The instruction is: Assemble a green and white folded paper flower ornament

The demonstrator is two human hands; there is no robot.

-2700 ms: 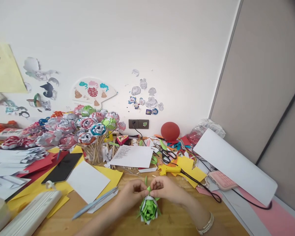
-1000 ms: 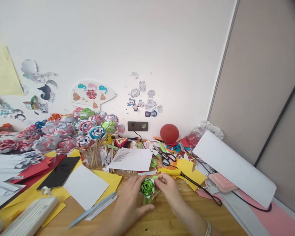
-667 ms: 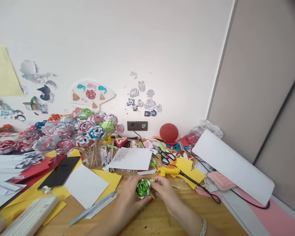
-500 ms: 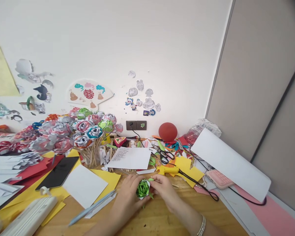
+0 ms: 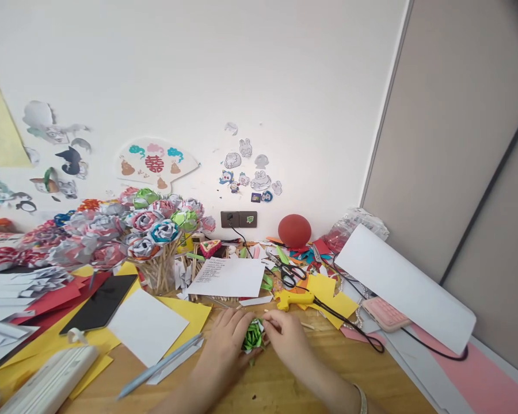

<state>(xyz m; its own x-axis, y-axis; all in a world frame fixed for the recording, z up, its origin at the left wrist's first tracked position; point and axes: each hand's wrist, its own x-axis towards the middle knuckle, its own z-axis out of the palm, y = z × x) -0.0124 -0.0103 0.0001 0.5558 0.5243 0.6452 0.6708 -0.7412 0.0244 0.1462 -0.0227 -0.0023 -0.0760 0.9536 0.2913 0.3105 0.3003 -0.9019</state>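
Observation:
A green and white paper flower (image 5: pixel 253 336) is held low over the wooden table, between both hands. My left hand (image 5: pixel 229 339) is curled round its left side, with the thumb beneath it. At the flower's right edge, my right hand (image 5: pixel 285 337) pinches with thumb and forefinger; the fingers cover part of the petals there. Beyond the hands lies a yellow glue gun (image 5: pixel 294 298) with a black cord. A handwritten white sheet (image 5: pixel 228 277) rests behind the left hand.
Many finished paper flowers (image 5: pixel 143 221) on sticks crowd the back left. Black-handled scissors (image 5: pixel 292 275) lie among paper scraps. A pale blue pen (image 5: pixel 159 366), a white square sheet (image 5: pixel 148 326), a black phone (image 5: pixel 98 305) and a power strip (image 5: pixel 52 379) are at left. A pink calculator (image 5: pixel 385 314) is at right.
My right hand has rolled over and its fingers have curled inward at the flower's right edge. My left fingers have shifted further over the flower's top. The view has moved slightly.

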